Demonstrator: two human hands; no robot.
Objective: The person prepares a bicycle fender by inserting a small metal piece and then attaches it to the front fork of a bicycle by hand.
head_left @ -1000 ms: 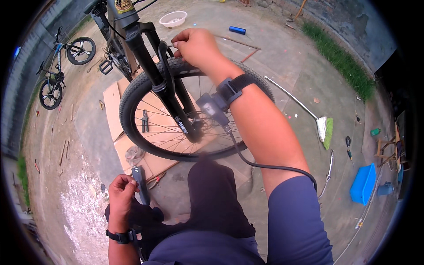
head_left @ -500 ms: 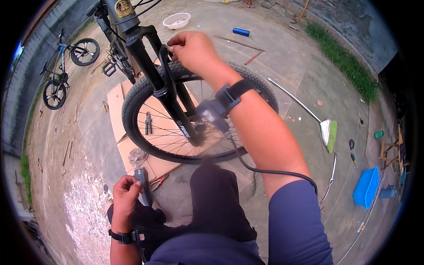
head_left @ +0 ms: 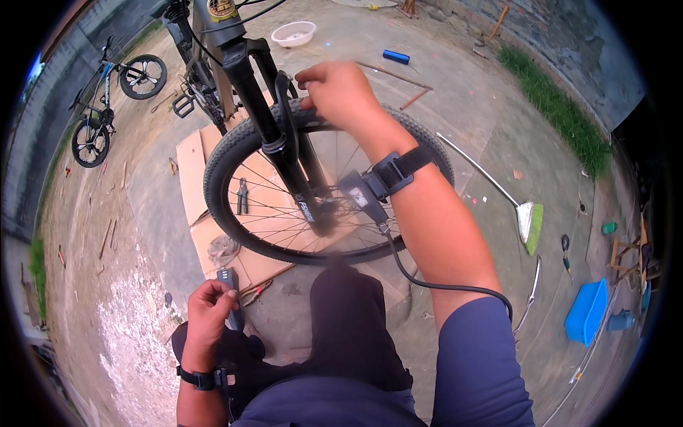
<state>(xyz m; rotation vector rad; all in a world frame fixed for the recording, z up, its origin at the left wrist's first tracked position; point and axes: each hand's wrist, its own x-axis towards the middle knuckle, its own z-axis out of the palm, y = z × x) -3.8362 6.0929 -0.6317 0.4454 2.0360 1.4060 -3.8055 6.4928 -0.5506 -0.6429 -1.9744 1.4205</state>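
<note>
My right hand [head_left: 331,92] is beside the fork's black arch [head_left: 284,96] above the front tire [head_left: 222,149], fingers bent but apart; whether the fingertips touch is unclear. A dark device [head_left: 366,196] with a cable is strapped at that forearm. My left hand [head_left: 213,306], low at my left knee, has its thumb pressed to curled fingers; what it holds, if anything, is too small to name. Just beside it is a long grey object [head_left: 229,274]. Pliers [head_left: 242,196] show through the spokes on cardboard [head_left: 192,174]; red-handled pliers [head_left: 256,290] lie nearer me.
Another bicycle [head_left: 107,107] stands at left. Behind are a pale basin [head_left: 293,33], a blue cylinder [head_left: 396,56] and rods [head_left: 416,98]. At right lie a broom [head_left: 528,228], a dark-handled tool [head_left: 565,252] and a blue tub [head_left: 585,313]. A wall [head_left: 583,50] edges the yard.
The fork and my right hand sit slightly further right in the picture, as does most of the scene. The right hand's fingers look a little looser. The left hand stays low, similarly curled.
</note>
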